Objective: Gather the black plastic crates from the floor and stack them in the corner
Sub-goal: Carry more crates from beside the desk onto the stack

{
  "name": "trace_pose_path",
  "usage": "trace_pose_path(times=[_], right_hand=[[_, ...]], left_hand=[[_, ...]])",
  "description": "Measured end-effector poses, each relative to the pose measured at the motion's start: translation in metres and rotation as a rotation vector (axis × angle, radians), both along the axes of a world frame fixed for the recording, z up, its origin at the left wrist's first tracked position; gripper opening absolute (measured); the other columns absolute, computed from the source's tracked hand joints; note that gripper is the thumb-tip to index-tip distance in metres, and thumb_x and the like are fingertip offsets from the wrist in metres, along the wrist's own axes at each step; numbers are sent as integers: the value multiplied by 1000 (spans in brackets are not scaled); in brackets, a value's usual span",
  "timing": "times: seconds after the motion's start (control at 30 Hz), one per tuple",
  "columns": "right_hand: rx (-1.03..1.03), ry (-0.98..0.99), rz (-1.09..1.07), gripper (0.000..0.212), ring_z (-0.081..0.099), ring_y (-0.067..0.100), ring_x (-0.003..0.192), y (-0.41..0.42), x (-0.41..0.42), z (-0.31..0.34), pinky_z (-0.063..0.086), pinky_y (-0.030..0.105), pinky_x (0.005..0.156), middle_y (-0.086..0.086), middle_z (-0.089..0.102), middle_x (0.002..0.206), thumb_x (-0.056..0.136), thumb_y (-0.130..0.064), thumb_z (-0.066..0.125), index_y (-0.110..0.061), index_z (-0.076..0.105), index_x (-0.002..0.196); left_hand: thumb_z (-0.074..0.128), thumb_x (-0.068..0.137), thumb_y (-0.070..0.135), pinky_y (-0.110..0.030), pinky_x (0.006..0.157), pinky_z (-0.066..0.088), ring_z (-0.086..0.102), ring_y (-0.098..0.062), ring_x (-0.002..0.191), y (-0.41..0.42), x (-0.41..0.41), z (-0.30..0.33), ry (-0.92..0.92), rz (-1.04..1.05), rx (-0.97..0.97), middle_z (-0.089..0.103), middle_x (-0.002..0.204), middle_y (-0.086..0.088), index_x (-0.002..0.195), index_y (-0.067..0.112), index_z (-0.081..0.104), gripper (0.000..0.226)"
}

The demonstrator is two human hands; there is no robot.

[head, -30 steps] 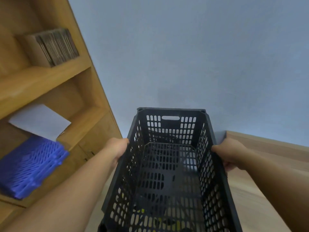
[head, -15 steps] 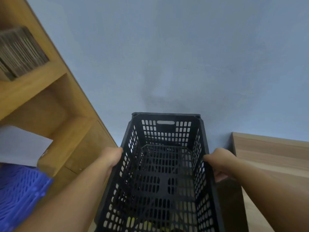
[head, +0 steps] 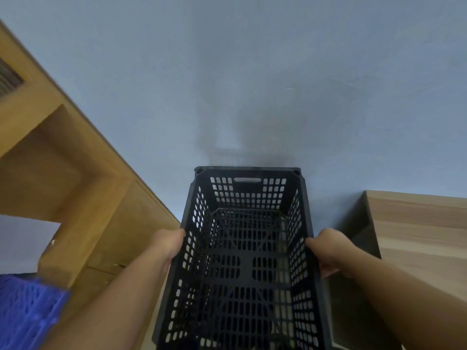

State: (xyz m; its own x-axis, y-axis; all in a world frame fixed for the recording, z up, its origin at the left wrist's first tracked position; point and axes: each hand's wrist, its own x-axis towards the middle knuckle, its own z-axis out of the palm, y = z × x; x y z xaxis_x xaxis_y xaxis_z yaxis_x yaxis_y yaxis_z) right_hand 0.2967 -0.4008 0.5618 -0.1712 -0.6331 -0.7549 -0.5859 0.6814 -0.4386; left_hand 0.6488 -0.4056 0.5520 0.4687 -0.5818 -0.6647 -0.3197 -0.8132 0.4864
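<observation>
While both hands clasp its sides, black crate (head: 246,251) sits between left grip (head: 168,245); right grip (head: 328,250).

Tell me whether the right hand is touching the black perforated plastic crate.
Touching. The head view shows the right hand wrapped over the right long rim of the black perforated plastic crate, with no gap between them; the left hand presses the opposite wall.
</observation>
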Motion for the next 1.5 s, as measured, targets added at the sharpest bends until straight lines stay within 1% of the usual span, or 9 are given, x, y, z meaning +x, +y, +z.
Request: trace_pose_path(times=[0.4,0.6,0.67,0.8,0.93,1.17,1.3,1.4,1.5], right_hand=[[-25,111,-66,31,78,31,73,-6,62,-40,65,46,74,19,77,87,102,-26,54,1,69,95],[-54,202,-68,30,77,29,71,-2,79,-49,65,46,74,14,76,86,99,-30,54,-4,68,96],[-72,226,-75,27,75,28,79,2,82,-50,64,47,80,11,75,90,98,-32,55,-8,68,98],[-114,258,-81,23,71,25,87,11,90,-57,60,46,86,7,72,92,99,-33,58,-12,67,101],[-155,255,-69,21,70,25,87,14,101,-64,60,46,86,6,72,91,100,-31,58,-12,68,99],[-211,288,-45,21,63,25,92,17,107,-66,48,32,78,4,69,101,100,-28,57,-14,65,114],[-230,286,-64,23,67,28,100,17,106,-69,53,36,83,8,72,109,101,-27,57,-13,66,118],[-238,277,-89,25,66,26,96,19,106,-72,53,37,83,8,72,111,103,-26,56,-13,65,122],[-243,281,-104,28,66,28,97,22,106,-73,53,36,82,10,72,114,104,-27,54,-12,63,125]], left_hand=[[56,107,25,-50,92,60,75,-34,96,-40,57,-50,53,-126,57,77,103,-18,109,4,67,24],[56,108,11,-36,66,51,70,-28,86,-48,74,-61,30,-221,38,72,99,-18,101,3,61,11],[54,108,9,-34,65,49,65,-24,79,-48,77,-63,8,-257,20,68,93,-15,95,8,57,13],[55,108,13,-32,61,47,68,-23,80,-51,86,-68,-28,-322,4,72,98,-15,103,6,64,12],[55,108,17,-33,62,46,67,-24,82,-52,95,-67,-59,-338,-25,71,98,-15,97,10,62,14],[54,109,16,-37,68,51,70,-31,93,-51,103,-76,-63,-334,-22,72,102,-17,108,4,67,18],[54,108,16,-43,78,55,70,-33,95,-53,101,-79,-88,-332,-25,72,102,-17,107,5,68,17],[54,108,15,-43,79,56,70,-33,95,-51,98,-80,-104,-331,-33,72,102,-16,112,4,69,19],[55,109,15,-39,69,53,67,-27,85,-49,96,-81,-144,-370,-61,70,97,-13,109,5,65,14]])
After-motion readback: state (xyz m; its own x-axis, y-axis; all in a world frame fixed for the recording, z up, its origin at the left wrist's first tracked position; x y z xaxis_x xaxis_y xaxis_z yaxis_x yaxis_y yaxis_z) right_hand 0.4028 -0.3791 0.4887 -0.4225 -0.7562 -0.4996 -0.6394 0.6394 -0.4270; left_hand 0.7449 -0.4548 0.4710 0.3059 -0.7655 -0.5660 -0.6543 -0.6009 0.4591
